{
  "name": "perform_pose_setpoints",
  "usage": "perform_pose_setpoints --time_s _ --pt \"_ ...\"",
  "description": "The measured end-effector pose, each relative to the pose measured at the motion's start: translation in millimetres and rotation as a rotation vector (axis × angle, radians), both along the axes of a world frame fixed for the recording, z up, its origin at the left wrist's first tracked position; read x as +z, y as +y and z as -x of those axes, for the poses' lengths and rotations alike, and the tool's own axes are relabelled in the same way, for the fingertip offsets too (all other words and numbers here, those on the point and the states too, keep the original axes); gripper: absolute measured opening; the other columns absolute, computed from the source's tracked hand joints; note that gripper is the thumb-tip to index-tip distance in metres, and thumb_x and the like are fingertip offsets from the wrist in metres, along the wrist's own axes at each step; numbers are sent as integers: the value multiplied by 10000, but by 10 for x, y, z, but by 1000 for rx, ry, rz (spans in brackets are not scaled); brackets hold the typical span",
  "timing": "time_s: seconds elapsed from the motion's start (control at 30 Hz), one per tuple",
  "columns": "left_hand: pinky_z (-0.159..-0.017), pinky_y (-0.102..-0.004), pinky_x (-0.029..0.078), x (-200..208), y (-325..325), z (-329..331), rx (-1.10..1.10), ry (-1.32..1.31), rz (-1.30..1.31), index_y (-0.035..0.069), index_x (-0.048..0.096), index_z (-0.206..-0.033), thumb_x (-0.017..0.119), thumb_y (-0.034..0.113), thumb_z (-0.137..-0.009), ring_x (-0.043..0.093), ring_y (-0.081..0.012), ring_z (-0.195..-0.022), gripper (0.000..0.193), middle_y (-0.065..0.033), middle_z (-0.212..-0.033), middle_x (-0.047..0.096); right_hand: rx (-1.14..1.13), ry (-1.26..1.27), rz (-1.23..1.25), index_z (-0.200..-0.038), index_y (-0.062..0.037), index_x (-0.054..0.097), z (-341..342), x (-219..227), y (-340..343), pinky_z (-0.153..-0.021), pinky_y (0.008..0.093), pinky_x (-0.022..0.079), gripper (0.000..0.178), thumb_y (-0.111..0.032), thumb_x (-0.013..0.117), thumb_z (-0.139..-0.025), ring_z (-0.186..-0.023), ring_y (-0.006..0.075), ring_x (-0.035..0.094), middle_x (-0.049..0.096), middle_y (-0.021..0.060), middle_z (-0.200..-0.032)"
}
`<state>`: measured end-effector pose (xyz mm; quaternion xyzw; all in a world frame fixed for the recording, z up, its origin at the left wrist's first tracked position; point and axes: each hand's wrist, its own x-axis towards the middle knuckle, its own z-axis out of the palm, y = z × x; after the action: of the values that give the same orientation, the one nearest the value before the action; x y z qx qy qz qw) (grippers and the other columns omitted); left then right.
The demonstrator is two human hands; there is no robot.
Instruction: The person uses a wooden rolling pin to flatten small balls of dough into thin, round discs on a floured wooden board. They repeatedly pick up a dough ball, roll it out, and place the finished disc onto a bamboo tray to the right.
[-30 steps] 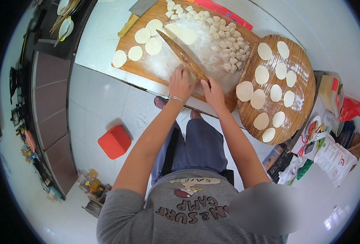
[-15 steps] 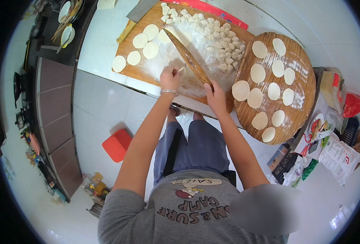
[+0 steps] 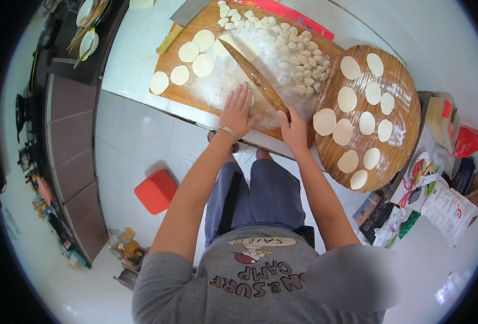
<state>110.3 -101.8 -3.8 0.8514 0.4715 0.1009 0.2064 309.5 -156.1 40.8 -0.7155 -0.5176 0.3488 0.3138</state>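
Observation:
My left hand lies flat on the floured cutting board, fingers stretched out. A pale bit of dough shows beside its fingers; most of it is hidden under the hand. Closed round the near end of a tapered wooden rolling pin is my right hand. The pin slants away to the far left, its far tip by a dough wrapper. Several round wrappers lie at the board's left. Many small dough pieces are heaped at its far right.
A round wooden board on the right carries several flat wrappers. At the far left edge lies a cleaver. A red stool stands on the floor at left. Bags and packages crowd the right side.
My left hand has gone from pinching a small piece of dough to lying flat on the board. My right hand, still on the rolling pin, has shifted slightly right and nearer.

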Motion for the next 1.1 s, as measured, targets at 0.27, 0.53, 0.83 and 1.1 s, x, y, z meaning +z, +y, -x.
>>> perform_pose_setpoints --time_s 0.27,0.53,0.83,1.1 --pt "-1142 -553 182 30 -140 682 368 -141 -236 26 237 -1506 575 397 -880 230 -410 -1425 803 -197 -1562 231 354 -382 -87 -1109 -55 576 -18 -141 123 -709 454 502 323 -277 637 -882 -882 374 615 621 167 -1054" --pt "-1159 -509 184 218 530 710 208 47 -122 36 270 -1496 535 339 -910 228 -401 -1425 710 -163 -1565 247 335 -711 -191 -1380 -55 437 256 -210 380 -1067 532 308 582 -376 538 -905 -1292 398 395 412 159 -1440" --pt "-1147 -536 186 222 520 894 196 16 -145 38 285 -1490 532 329 -914 228 -400 -1423 691 -186 -1551 256 260 -739 -226 -1450 -91 398 346 -313 668 -1159 536 161 594 -350 490 -924 -1402 384 282 343 153 -1512" --pt "-1156 -525 181 141 248 1048 177 25 -106 89 305 -1493 568 373 -887 232 -390 -1424 719 -154 -1567 237 339 -691 -174 -1454 -107 397 459 -268 401 -1137 571 192 580 -307 492 -918 -1397 414 271 342 171 -1506"
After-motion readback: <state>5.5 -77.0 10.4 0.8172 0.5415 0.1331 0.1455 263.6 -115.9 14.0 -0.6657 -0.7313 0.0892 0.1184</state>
